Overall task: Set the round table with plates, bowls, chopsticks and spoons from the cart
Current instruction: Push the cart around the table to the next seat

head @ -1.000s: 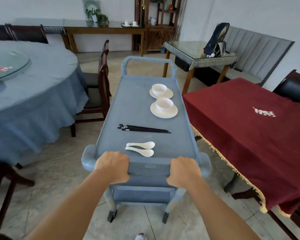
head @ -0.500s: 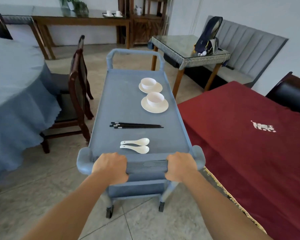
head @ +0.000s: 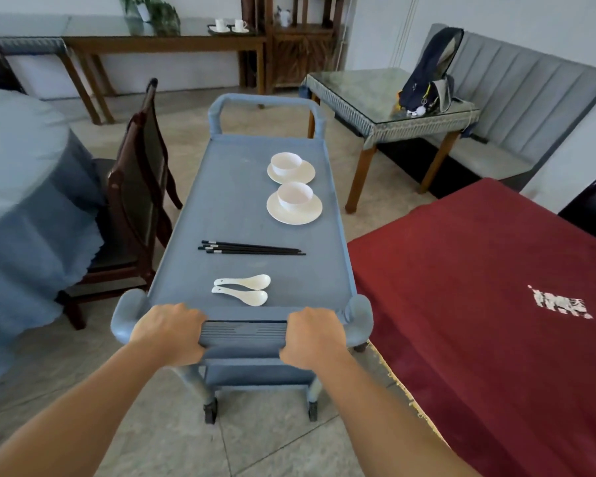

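As I stand behind the cart (head: pixel 234 201), the round surface (head: pixel 21 173) under its blue cloth lies at my nine o'clock, with a dark wooden chair (head: pixel 135 187) between the two. My left hand (head: pixel 169 333) is curled round the left end of the cart's ribbed handle (head: pixel 243 333). On the cart's top, two white spoons (head: pixel 241 290) lie side by side at six o'clock and the black chopsticks (head: pixel 252 248) lie crosswise near the middle. At one o'clock the near bowl (head: pixel 295 196) sits on the near plate (head: pixel 295 216), and the far bowl (head: pixel 285 163) sits on the far plate (head: pixel 303 174) just beyond. My right hand (head: pixel 312 337) is wrapped round the handle's right end, well apart from the left. A red-clothed surface (head: pixel 479 304) sits at my three o'clock, just beside the cart.
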Tool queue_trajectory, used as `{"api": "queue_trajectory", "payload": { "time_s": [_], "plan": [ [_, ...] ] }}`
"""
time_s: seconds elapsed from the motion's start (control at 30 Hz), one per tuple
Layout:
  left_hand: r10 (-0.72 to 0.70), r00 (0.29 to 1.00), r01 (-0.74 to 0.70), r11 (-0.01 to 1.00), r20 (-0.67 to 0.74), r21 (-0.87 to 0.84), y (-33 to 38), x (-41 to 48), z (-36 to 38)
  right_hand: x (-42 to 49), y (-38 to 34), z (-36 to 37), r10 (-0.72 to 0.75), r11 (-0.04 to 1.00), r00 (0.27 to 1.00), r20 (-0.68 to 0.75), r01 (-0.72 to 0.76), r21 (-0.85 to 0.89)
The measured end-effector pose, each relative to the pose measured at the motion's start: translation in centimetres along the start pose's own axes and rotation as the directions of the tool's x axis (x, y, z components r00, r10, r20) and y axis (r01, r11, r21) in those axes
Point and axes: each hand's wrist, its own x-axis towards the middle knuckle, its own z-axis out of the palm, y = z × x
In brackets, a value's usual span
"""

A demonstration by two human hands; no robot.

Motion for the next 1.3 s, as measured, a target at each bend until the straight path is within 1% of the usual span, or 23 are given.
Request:
{"api": "queue_trajectory", "payload": {
  "time_s": [0.2,0.3,0.43,0.53,0.67,0.87,1.07,1.3],
  "plan": [
    [-0.063,0.998,0.063,0.998,-0.006,0.024,-2.2,6.8,-1.4,7.1,2.5,-1.3,-0.030,0.999,1.000,0.004,0.030,0.027],
    [-0.043,0.999,0.044,0.998,-0.010,0.042,-3.3,10.1,-1.6,10.3,3.6,-1.6,-0.045,0.998,0.999,-0.004,0.045,0.042],
    [-0.052,0.999,0.052,0.997,-0.002,0.054,-4.8,14.8,-2.7,15.2,5.2,-2.5,-0.071,0.996,0.997,-0.020,0.072,0.048],
    [-0.050,0.998,0.052,0.995,-0.029,0.080,-6.1,19.2,-3.6,19.7,6.6,-3.5,-0.062,0.996,0.997,-0.048,0.065,0.061],
    [-0.068,0.997,0.072,0.991,-0.042,0.111,-8.0,25.8,-5.2,26.5,8.8,-4.9,-0.055,0.998,0.996,-0.064,0.057,0.027],
    [-0.046,0.999,0.046,0.996,-0.008,0.072,-10.9,35.8,-7.1,36.7,12.6,-6.9,-0.033,0.999,0.998,-0.045,0.033,0.008],
    [-0.034,0.998,0.037,0.998,-0.043,0.055,-13.2,45.4,-8.6,46.3,16.2,-8.7,0.006,1.000,0.999,-0.051,-0.007,-0.023],
    [-0.031,0.998,0.032,0.999,-0.050,0.031,-15.6,55.5,-10.7,56.7,20.4,-10.5,-0.018,0.998,0.998,-0.061,0.014,-0.066]
  ]
}}
